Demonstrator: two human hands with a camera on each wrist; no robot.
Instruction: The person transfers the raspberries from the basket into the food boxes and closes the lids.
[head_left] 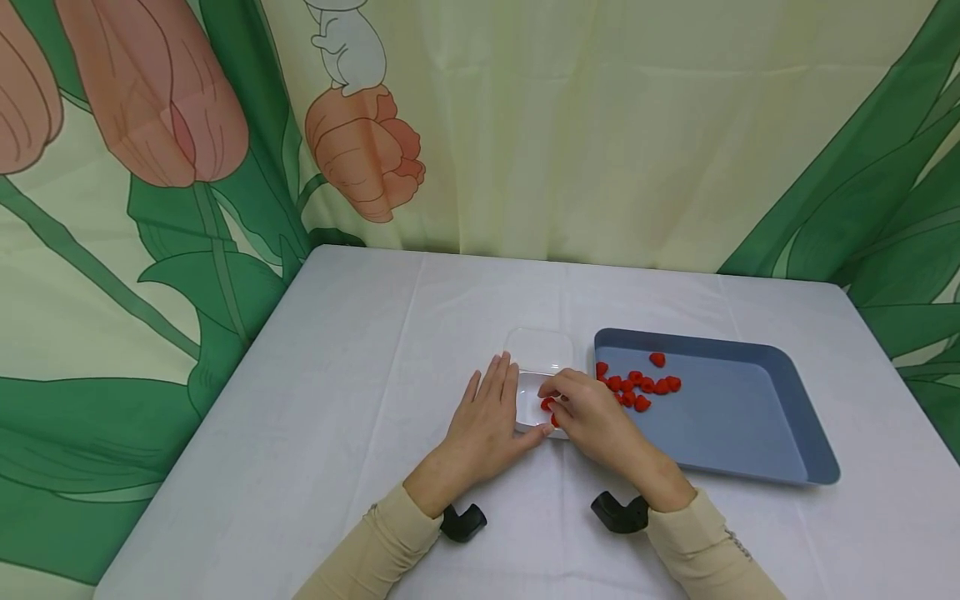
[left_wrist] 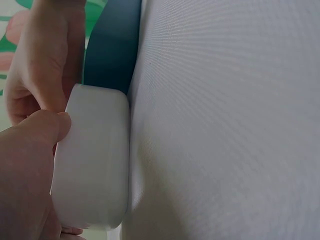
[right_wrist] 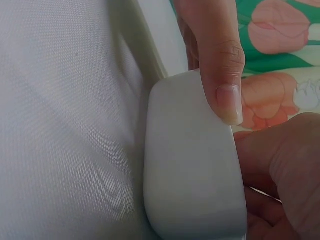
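A small white box (head_left: 527, 398) sits on the table, its clear lid (head_left: 538, 348) laid back behind it. My left hand (head_left: 483, 425) rests along the box's left side with straight fingers, and the thumb (right_wrist: 227, 100) touches the front rim. Over the box's right part, my right hand (head_left: 592, 417) has its fingers curled down inside. At those fingertips a raspberry (head_left: 547, 403) is pinched against the thumb. Another raspberry (head_left: 555, 421) shows just below, partly covered by the right hand. The right fingertips are hidden in both wrist views.
To the right of the box stands a blue-grey tray (head_left: 735, 417) with several raspberries (head_left: 647, 384) in its left part. A white cloth covers the table (head_left: 300, 467). Behind it hangs a flower-print curtain (head_left: 600, 150). Black wrist mounts (head_left: 621, 512) sit below both hands.
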